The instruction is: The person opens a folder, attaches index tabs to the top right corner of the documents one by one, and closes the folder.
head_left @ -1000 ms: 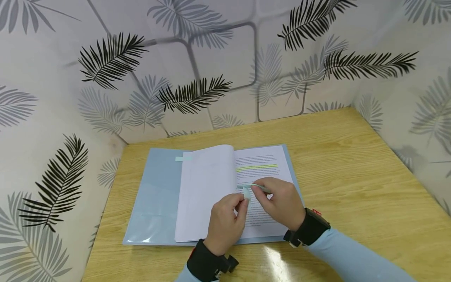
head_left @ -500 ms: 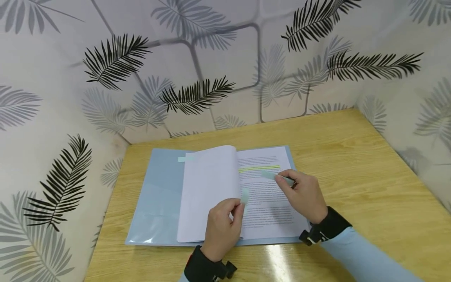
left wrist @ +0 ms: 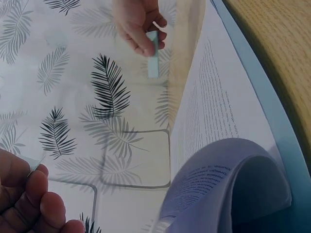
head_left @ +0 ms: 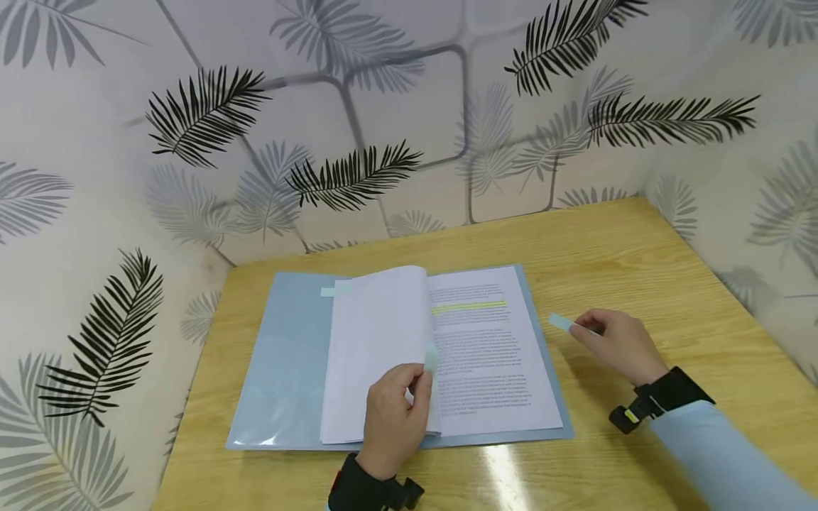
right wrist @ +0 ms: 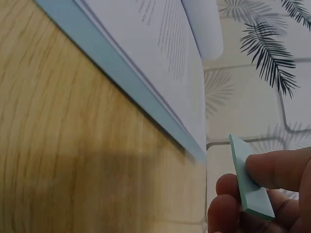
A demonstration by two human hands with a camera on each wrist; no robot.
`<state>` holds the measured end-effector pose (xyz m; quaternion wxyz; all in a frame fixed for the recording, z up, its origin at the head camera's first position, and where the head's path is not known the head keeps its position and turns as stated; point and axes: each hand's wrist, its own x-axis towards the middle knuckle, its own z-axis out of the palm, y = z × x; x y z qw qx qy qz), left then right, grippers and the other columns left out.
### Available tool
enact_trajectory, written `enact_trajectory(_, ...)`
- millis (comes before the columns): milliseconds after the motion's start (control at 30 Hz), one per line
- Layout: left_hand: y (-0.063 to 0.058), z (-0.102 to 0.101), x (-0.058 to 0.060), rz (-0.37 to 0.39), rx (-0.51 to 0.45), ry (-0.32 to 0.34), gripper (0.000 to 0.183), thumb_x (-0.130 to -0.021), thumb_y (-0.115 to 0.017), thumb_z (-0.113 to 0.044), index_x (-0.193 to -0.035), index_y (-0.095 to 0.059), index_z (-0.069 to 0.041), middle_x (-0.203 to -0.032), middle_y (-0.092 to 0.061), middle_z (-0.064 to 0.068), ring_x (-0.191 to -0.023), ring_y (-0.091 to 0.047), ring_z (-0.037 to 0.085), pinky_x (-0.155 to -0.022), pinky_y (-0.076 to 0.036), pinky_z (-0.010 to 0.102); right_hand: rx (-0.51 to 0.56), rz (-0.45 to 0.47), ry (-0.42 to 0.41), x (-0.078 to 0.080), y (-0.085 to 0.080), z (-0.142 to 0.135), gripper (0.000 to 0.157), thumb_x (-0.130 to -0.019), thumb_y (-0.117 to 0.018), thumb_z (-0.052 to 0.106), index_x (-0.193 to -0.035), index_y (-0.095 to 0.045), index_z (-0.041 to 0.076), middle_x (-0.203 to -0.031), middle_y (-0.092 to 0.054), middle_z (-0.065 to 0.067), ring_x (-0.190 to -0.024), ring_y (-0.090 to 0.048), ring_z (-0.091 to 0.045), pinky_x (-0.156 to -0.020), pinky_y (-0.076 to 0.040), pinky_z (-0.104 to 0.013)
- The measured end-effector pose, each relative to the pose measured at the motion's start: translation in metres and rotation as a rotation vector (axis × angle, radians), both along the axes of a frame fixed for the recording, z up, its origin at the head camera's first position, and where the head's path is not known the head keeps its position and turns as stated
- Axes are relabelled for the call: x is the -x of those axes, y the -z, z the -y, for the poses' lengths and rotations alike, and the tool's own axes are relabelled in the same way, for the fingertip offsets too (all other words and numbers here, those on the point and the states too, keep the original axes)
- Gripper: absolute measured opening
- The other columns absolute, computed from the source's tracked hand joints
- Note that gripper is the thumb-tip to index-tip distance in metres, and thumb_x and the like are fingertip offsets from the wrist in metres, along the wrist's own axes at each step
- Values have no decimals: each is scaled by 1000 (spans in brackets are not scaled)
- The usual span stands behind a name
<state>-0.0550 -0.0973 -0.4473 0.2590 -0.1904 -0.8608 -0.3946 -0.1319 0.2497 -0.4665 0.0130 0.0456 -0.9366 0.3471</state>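
Note:
My left hand (head_left: 393, 415) pinches a single pale-green sticky note strip (head_left: 432, 357) between thumb and index finger, over the curled pages near the fold of the document (head_left: 377, 333). Off the folder's right side, my right hand (head_left: 620, 349) holds a small pad of matching sticky notes (head_left: 560, 321) above the table. The right wrist view shows the pad's thickness, with the thumb on one face and fingers behind. A printed page (head_left: 486, 369) with a yellow highlighted line (head_left: 469, 307) lies face up beneath the turned pages.
The blue folder (head_left: 281, 355) lies spread on the wooden table (head_left: 671, 284). Another pale-green strip (head_left: 335, 292) sticks out from the turned pages' upper left edge. A leaf-patterned curtain (head_left: 409, 92) encloses the table's back and sides.
My hands have separated: the right moved rightward with the pad, off the folder and over the table. The left stayed near the fold with one strip, shifting slightly left.

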Motion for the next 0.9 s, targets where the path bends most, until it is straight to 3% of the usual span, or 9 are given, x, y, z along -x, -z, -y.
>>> enact_trajectory(200,3,3,-2,2,5,-20,7,-92,-63,-6,-90,-69,-5,-73,-59,-5,-62,-48,2,-49,-34,13,-4,114,-21,4,7,-8,34,-91,-65,34,-103,-69,2,-89,-65,-7,-76,-54,-21,-62,-44,-31)
enact_trajectory(533,5,6,-1,-5,12,-29,5,-91,-64,-7,-93,-69,-6,-73,-59,-5,-62,-49,2,-50,-35,13,-88,168,-36,18,20,-11,24,-89,-67,23,-96,-68,0,-78,-62,-5,-67,-52,-19,-58,-41,-30)
enact_trajectory(900,5,9,-3,7,15,-38,5,-90,-65,-5,-93,-68,-4,-73,-60,-5,-62,-49,2,-49,-35,13,-247,216,64,22,22,-32,35,-90,-61,39,-91,-63,4,-77,-59,-7,-64,-51,-22,-50,-36,-32)
